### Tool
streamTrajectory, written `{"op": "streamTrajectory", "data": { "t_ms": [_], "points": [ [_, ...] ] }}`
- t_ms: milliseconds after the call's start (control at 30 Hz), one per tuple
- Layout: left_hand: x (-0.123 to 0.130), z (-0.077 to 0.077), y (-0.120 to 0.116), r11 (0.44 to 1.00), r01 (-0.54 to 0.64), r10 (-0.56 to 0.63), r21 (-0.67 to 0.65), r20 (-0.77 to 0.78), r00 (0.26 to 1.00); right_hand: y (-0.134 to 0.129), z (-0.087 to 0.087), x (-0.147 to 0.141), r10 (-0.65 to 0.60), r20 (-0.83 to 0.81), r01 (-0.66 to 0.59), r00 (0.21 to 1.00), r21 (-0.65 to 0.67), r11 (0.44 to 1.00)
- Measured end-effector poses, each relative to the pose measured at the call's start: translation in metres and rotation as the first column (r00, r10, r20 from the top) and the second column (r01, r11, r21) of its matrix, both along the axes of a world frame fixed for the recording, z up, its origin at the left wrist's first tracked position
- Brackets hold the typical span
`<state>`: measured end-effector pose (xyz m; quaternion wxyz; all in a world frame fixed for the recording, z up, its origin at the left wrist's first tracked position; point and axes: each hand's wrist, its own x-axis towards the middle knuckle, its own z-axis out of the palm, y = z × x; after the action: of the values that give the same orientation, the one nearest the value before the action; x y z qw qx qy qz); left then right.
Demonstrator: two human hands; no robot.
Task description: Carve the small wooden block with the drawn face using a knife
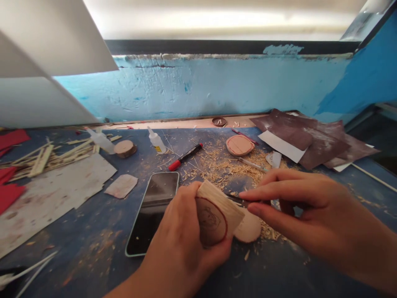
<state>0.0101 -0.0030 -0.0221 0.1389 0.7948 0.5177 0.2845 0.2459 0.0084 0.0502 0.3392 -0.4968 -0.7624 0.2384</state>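
Observation:
A wooden block (223,207) with a red curved line and a pencil drawing on its face is gripped in my left hand (182,231), fingers wrapped round its side. My right hand (297,207) pinches a thin dark tool (237,198) between thumb and fingers, its tip close to the block's upper right edge; whether it touches is unclear. Beneath the block, a round pale wooden disc (249,227) lies on the table. A phone (155,203) with a dark screen rests left of the block, partly behind my left hand.
Wood shavings (217,165) cover the blue table (93,244). Behind stand a glue bottle (157,142), a red-capped marker (186,157) and an oval wooden piece (240,145). Sandpaper sheets (322,140) lie back right; wood strips (41,159) and grey board (62,194) lie left.

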Motion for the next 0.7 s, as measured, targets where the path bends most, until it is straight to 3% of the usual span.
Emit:
{"op": "streamTrajectory", "data": {
  "t_ms": [167, 333, 567, 700],
  "points": [
    [-0.001, 0.001, 0.002, 0.993, -0.047, 0.054, -0.104, 0.071, 0.996, 0.0, 0.004, 0.007, 0.032, 0.104, -0.036, 0.994, 0.032, 0.999],
    [0.0, 0.0, 0.003, 0.993, -0.049, 0.056, -0.104, 0.065, 0.996, -0.002, 0.0, 0.006, 0.044, 0.104, -0.046, 0.994, 0.016, 0.999],
    [0.004, 0.001, 0.003, 1.0, 0.006, -0.006, 0.03, -0.004, 1.0, -0.005, -0.004, -0.006, 0.006, 0.028, -0.007, 1.0, 0.026, 1.0],
    [0.007, 0.0, 0.001, 0.995, 0.016, -0.01, 0.102, -0.061, 0.998, -0.009, -0.007, -0.013, -0.028, 0.009, 0.027, 1.0, 0.112, 0.993]
  ]
}}
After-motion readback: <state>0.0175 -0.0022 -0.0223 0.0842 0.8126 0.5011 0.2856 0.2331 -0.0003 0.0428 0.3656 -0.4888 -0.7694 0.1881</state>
